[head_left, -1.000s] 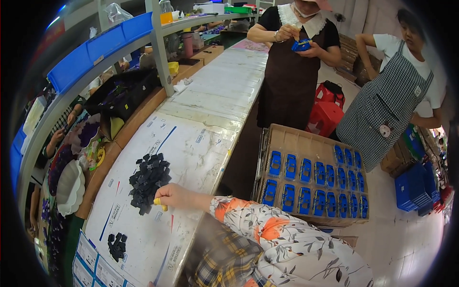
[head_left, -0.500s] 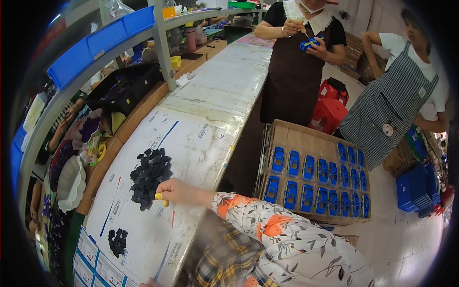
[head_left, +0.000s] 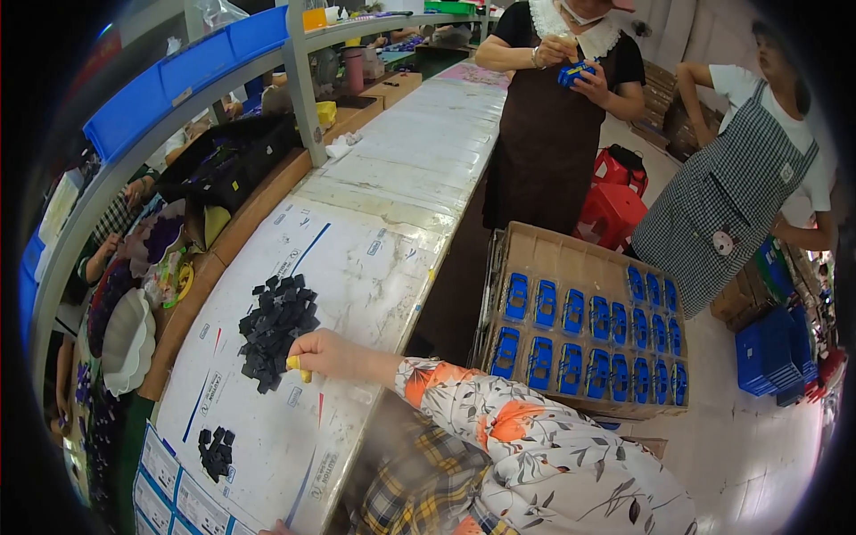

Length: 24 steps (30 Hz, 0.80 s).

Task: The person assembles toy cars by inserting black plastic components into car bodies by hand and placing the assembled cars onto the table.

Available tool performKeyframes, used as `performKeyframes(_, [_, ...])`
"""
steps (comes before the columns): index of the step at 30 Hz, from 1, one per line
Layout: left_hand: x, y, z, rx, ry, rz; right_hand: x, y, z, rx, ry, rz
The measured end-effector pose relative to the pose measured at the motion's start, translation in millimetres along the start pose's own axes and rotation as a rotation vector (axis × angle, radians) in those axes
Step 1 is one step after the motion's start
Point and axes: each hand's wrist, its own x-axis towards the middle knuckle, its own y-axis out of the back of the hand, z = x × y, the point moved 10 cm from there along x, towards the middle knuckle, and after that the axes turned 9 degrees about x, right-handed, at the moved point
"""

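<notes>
My right hand reaches over the white table beside a large pile of small flat black pieces, its fingers curled together at the pile's lower right edge. Yellow material, perhaps finger covers, shows at the fingertips; whatever is pinched there cannot be made out. A floral sleeve covers that forearm. Of my left hand just a sliver shows at the lower edge, with its fingers hidden. Nearer to it lies a smaller heap of black pieces.
Right of the table stands a carton tray holding rows of blue toy car bodies. Beyond it, a person in a brown apron handles a blue toy car; another wears a checked apron. Shelving with blue bins borders the left.
My right hand stays almost where it was beside the pile. The brown-aproned person's hands have shifted slightly around the blue toy car. The whole view has moved a little.
</notes>
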Motion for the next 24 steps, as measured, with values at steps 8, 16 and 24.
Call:
performKeyframes(8, [2.9,2.5,4.2,-0.031,0.003,-0.007,-0.8,0.6,-0.2,0.024,0.005,0.001])
performKeyframes(16, [4.6,4.5,7.6,-0.043,0.015,-0.011,0.8,1.5,5.5,0.018,0.02,-0.029])
performKeyframes(24, [-1.3,-2.5,-2.8,0.064,-0.017,0.014,0.9,-1.7,0.5,0.004,0.049,-0.006])
